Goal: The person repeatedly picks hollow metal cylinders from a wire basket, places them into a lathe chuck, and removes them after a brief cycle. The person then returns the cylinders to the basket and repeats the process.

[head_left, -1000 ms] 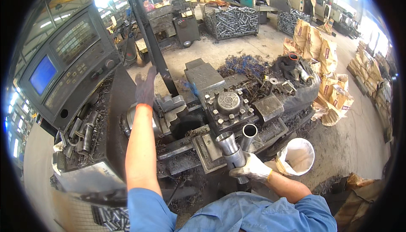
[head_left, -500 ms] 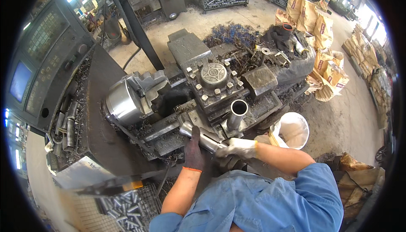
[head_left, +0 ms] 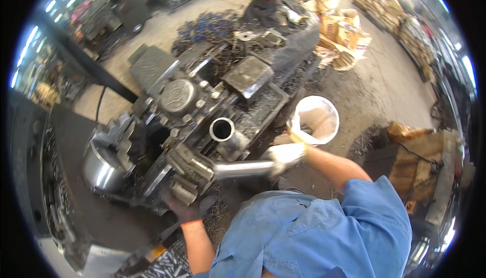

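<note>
In a pale work glove, my right hand [head_left: 286,158] is closed round one end of a shiny metal tube [head_left: 244,169]. The tube lies level, its far end by the slotted metal block [head_left: 190,169] at the lathe's front. My left hand [head_left: 183,210], dark-gloved with an orange cuff, is low beside that block, off the tube. Blur and shadow hide its fingers. Another metal tube [head_left: 223,130] stands upright on the carriage, its open mouth facing up. Left of it is the bolted tool post [head_left: 178,95].
The lathe chuck [head_left: 105,166] with stepped jaws is at the left. A white bucket [head_left: 328,118] with a liner stands right of the machine. Paper sacks [head_left: 344,37] are heaped behind it. Metal pieces fill a wire basket [head_left: 169,265] at bottom left. Shavings [head_left: 212,32] cover the far side.
My left hand has let go of the tube and dropped down and left to the lathe's front. My right hand keeps hold of the tube, now nearly level. The whole view has turned rightward.
</note>
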Tool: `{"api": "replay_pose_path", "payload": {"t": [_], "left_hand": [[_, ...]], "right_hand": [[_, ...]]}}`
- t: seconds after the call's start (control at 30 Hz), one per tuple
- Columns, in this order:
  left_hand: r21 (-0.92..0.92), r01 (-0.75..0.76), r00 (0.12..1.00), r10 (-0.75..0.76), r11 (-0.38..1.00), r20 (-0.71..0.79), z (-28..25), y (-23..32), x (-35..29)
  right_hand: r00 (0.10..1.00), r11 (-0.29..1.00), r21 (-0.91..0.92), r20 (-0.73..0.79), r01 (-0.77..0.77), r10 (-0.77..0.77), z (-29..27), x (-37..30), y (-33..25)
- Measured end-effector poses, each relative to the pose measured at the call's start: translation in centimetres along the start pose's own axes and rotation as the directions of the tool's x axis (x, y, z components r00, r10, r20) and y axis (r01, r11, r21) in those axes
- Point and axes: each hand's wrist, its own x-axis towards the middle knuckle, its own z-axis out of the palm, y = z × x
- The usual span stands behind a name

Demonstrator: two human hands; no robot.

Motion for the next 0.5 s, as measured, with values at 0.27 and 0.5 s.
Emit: {"api": "replay_pose_path", "payload": {"t": [0.27,0.5], "left_hand": [[-0.127,0.16,0.949,-0.117,0.979,0.294,-0.1,2.1,-1.7],[-0.158,0.432,0.893,-0.397,0.888,0.213,5.2,1.7,-2.5]], "right_hand": [[0.38,0.542,0.446,-0.404,-0.712,0.832,-7.6,-14.3,14.7],[0.806,0.95,-0.309,-0.55,0.046,-0.218,-7.5,-0.9,-3.4]]}}
